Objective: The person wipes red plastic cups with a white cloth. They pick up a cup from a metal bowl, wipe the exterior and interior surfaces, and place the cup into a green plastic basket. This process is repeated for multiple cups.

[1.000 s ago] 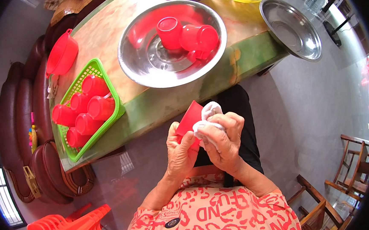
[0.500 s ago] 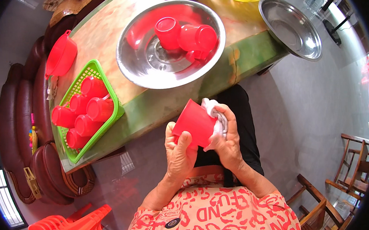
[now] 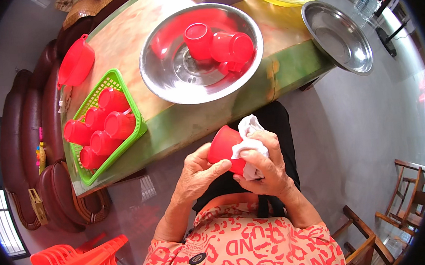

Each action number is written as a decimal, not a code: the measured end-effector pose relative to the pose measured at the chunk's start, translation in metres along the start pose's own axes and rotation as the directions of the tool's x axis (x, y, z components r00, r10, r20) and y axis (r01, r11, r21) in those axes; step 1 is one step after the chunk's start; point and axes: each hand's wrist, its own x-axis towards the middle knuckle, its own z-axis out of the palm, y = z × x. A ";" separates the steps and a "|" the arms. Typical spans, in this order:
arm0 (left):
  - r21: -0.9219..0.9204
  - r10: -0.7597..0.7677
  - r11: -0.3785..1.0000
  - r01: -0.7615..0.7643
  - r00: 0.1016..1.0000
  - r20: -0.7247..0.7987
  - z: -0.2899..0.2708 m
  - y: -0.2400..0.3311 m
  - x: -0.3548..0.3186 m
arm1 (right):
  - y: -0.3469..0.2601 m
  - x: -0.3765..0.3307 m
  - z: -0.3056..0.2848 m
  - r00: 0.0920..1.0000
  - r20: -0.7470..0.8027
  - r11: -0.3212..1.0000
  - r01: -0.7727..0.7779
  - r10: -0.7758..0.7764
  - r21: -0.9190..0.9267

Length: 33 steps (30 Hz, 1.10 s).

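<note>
Two hands hold a red plastic cup and a white cloth in front of a green-edged table.

At far left, a green basket (image 3: 130,104) on the table holds six red cups lying on their sides. The left hand (image 3: 196,175) is closed around the red cup (image 3: 225,146), held just below the table edge; its long axis tilts, with the closed base pointing up and left. The right hand (image 3: 266,165) presses a white cloth (image 3: 248,139) against the cup. Behind, a steel basin (image 3: 169,84) holds three more red cups; an empty steel basin (image 3: 339,37) sits at right.
</note>
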 end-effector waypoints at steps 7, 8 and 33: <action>-0.308 0.068 0.950 -0.059 0.998 0.017 0.010 -0.028 -0.004 | -0.012 -0.009 0.001 0.747 0.007 0.492 -0.444 0.665 0.749; -0.320 0.092 0.943 -0.093 0.996 -0.018 0.014 -0.031 -0.003 | -0.016 -0.003 0.002 0.692 0.018 0.385 -0.422 0.721 0.821; -0.401 0.127 0.903 -0.152 0.988 -0.088 0.022 -0.044 0.004 | -0.007 0.000 0.011 0.831 -0.272 0.873 -0.442 0.485 0.205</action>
